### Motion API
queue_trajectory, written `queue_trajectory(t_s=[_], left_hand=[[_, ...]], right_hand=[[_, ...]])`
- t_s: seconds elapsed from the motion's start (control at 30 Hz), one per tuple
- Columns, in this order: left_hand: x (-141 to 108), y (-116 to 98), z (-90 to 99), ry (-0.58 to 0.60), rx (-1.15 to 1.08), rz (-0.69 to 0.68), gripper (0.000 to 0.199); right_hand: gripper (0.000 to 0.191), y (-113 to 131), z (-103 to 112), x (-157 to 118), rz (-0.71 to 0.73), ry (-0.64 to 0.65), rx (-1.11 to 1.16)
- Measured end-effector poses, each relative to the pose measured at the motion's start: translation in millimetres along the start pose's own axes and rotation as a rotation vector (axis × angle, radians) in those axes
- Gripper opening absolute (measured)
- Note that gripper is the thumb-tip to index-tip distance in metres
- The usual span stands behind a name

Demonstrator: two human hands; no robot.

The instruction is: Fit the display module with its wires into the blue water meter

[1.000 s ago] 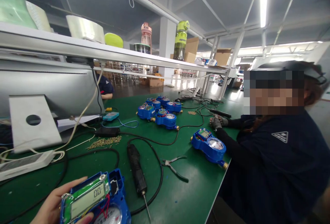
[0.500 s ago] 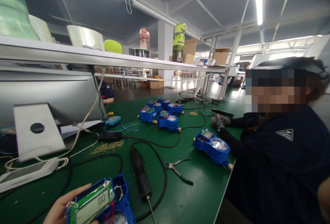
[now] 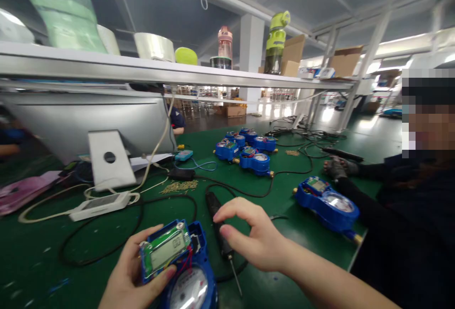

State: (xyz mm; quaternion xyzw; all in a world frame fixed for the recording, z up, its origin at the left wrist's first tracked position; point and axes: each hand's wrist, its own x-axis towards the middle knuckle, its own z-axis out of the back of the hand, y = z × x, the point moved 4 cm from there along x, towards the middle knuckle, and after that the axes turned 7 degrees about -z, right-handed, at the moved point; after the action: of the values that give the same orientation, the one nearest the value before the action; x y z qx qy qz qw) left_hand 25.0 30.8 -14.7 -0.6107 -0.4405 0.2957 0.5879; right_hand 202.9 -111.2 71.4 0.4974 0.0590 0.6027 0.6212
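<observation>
My left hand (image 3: 137, 271) grips a blue water meter (image 3: 204, 261) at the lower centre. The meter's top carries a green circuit board with a small display (image 3: 168, 250), red wires and a round dial (image 3: 189, 290). Above the black electric screwdriver (image 3: 215, 209) hovers my right hand (image 3: 254, 238), thumb and fingers curved and apart, with nothing between them. The screwdriver lies on the green table, its thin bit pointing toward me. Pliers (image 3: 279, 217) lie beyond my right hand, mostly hidden by it.
Several blue meters (image 3: 254, 161) stand farther back; another meter (image 3: 327, 202) sits at right near a co-worker's gloved hands (image 3: 337, 167). Loose brass screws (image 3: 179, 186) lie in a pile. Cables cross the green table (image 3: 106, 252). A monitor (image 3: 88, 119) stands at left beneath a shelf (image 3: 199, 74).
My right hand has come into view from the right, over the screwdriver. The view has swung left, and the meter in my left hand appears higher and farther right.
</observation>
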Motion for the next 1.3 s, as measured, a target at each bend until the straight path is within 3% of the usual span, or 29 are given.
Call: queue_trajectory(t_s=[0.1,0.23,0.37,0.63,0.87,1.07,1.3], left_hand=[[-2.6,-6.5,-5.3,-0.001,-0.078,-0.042,0.067],[2.7,3.3,-1.1,0.118,-0.138,-0.073,0.064],[5.6,11.3,4.2,0.208,-0.175,-0.081,0.064],[10.0,7.3,0.7,0.224,-0.199,-0.063,0.062],[7.6,12.0,4.0,0.189,-0.165,-0.054,0.061],[5.8,11.9,2.4,0.194,-0.154,-0.062,0.060],[1.6,3.0,-3.7,0.028,-0.123,0.000,0.066]], right_hand=[[0.016,-26.5,-51.9,8.2,-0.010,0.157,0.048],[0.015,-41.1,-79.2,12.9,-0.002,0.189,0.163],[0.008,-46.4,-84.6,12.3,-0.024,0.144,0.250],[0.010,-52.6,-90.6,24.2,-0.067,0.177,0.315],[0.007,-56.8,-102.2,19.7,-0.143,0.020,0.293],[0.009,-54.0,-105.4,12.0,-0.183,-0.042,0.341],[0.010,-55.4,-109.9,8.9,-0.197,-0.090,0.396]])
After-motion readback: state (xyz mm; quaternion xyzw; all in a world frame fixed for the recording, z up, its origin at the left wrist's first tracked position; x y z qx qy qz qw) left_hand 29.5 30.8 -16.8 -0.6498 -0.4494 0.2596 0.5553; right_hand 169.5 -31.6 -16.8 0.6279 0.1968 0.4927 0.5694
